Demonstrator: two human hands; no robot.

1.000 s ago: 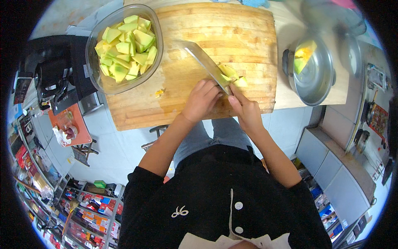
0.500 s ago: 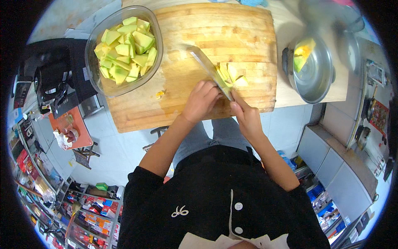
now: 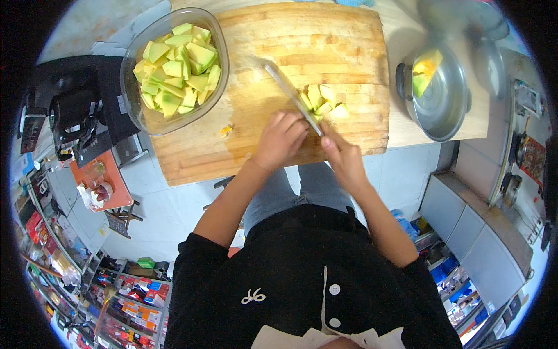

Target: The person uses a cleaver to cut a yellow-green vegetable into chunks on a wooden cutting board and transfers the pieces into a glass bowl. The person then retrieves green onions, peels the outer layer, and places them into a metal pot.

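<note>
The right hand (image 3: 344, 154) is gripping the knife (image 3: 289, 93), its fingers clamping around the handle and hiding most of it. The blade is slanting up and left across the board (image 3: 279, 46), showing nearly edge-on, so its broad face is hardly visible. The left hand (image 3: 280, 136) is curling just left of the blade; its knuckles are covering whatever lies beneath, so whether it is holding anything I cannot tell. Yellow-green pieces (image 3: 322, 100) are lying right of the blade, the nearest partly hidden by it. More chunks (image 3: 180, 67) are filling the tub (image 3: 127, 81), their lower layers buried. A wedge (image 3: 426, 72) is leaning inside the pot (image 3: 440, 113); blurred shapes beyond are defying identification.
</note>
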